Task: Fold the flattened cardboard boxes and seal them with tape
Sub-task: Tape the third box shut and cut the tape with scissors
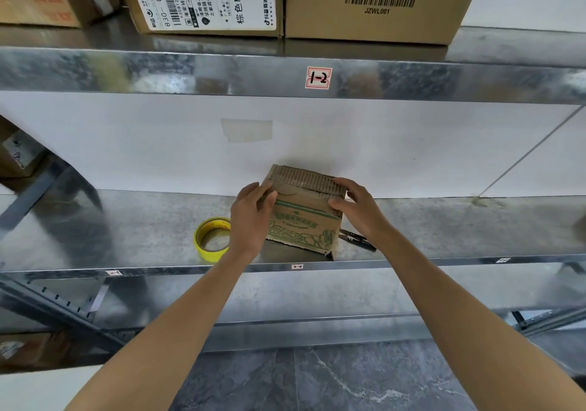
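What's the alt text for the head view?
The left hand and right hand grip the top of a small green-printed cardboard box on a metal shelf. A yellow tape roll lies just left of it, a small black tool to its right. Larger cartons sit on the shelf above.

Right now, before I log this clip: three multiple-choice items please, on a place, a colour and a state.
1. Where is the tape roll? A on the shelf, left of the small box; B inside it; C atop it.
2. The box's print colour? A red; B green; C blue.
3. The left hand and right hand? A lie flat; B lift the tape; C grip the box's top.
Answers: A, the roll lies beside the box on the metal; B, green bands on its front; C, fingers curl over its top edges.
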